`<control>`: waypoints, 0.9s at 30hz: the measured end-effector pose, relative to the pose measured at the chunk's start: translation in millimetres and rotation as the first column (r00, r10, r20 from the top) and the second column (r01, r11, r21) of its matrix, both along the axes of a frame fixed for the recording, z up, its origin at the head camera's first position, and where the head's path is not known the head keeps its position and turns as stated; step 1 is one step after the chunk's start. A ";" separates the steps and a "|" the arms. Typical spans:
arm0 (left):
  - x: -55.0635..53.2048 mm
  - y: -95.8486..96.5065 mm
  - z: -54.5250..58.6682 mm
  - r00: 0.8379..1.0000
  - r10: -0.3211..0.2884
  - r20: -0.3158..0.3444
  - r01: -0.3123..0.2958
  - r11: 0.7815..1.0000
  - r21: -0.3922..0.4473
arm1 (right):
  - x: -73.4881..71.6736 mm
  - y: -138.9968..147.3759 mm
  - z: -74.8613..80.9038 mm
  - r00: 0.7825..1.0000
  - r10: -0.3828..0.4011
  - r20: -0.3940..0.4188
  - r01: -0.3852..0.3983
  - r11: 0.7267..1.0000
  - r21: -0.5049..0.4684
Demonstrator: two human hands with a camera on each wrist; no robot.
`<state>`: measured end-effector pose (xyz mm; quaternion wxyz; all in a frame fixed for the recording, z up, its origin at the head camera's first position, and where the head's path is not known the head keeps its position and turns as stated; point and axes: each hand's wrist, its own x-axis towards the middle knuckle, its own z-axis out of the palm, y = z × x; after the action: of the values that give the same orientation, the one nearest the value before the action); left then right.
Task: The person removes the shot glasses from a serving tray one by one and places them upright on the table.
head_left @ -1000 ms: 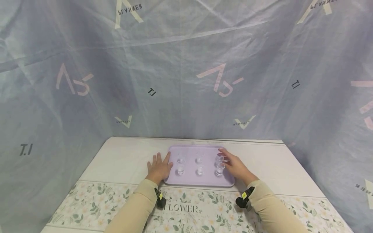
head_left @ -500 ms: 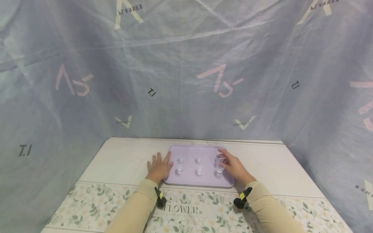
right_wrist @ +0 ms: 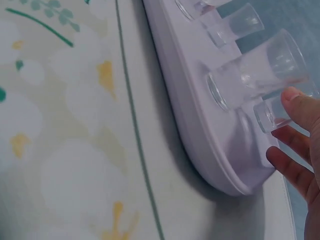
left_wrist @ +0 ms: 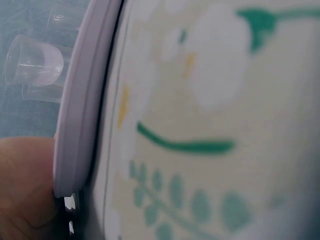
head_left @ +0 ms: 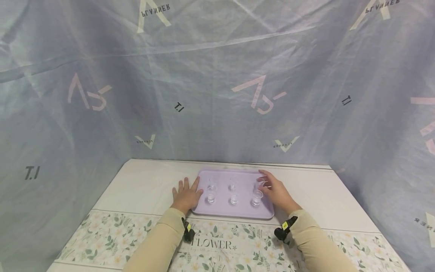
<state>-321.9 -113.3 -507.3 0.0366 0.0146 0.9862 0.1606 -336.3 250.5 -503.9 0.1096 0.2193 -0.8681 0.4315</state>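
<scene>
My left hand [head_left: 185, 198] lies flat with its fingers spread, the thumb at the left rim of a lilac tray [head_left: 222, 211]. In the left wrist view, part of that hand [left_wrist: 25, 185] shows beside the tray's edge. My right hand [head_left: 278, 192] is curved round the back right shot glass [head_left: 257, 185]; its thumb overlaps the glass in the right wrist view, the other fingers on the far side. The front right shot glass [head_left: 257, 199] stands upright just nearer to me. Several clear shot glasses stand on the tray in two rows.
Under the tray is a white tablecloth [head_left: 146, 181] with a floral printed band [head_left: 112, 234] along the front. A grey-blue curtain [head_left: 210, 124] rises behind the table and on both sides.
My right hand has shifted slightly right and away from me, its fingers spread wider round the back right shot glass, which sits slightly further right. My left hand has stayed in place.
</scene>
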 end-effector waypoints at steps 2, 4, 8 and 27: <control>-0.7 0.0 0.0 1.000 0.002 0.005 -0.002 1.000 0.001 | -0.3 3.4 1.0 1.000 -0.002 0.003 0.002 1.000 0.003; -0.4 -0.1 1.2 1.000 0.002 0.007 -0.002 1.000 0.006 | -0.6 6.6 2.3 1.000 -0.011 0.009 0.011 1.000 0.001; -0.4 -0.1 3.5 1.000 0.005 0.018 -0.005 1.000 -0.001 | -0.9 12.4 3.7 0.999 -0.034 -0.006 0.034 0.999 0.004; -2.9 -0.2 -1.1 0.999 0.010 0.039 -0.010 1.000 0.000 | -13.5 38.7 11.4 0.984 -0.177 -0.011 0.177 0.984 0.016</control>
<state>-324.8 -113.6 -508.5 0.0548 0.0066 0.9854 0.1610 -349.8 289.2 -492.5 0.1499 0.1444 -0.8872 0.4118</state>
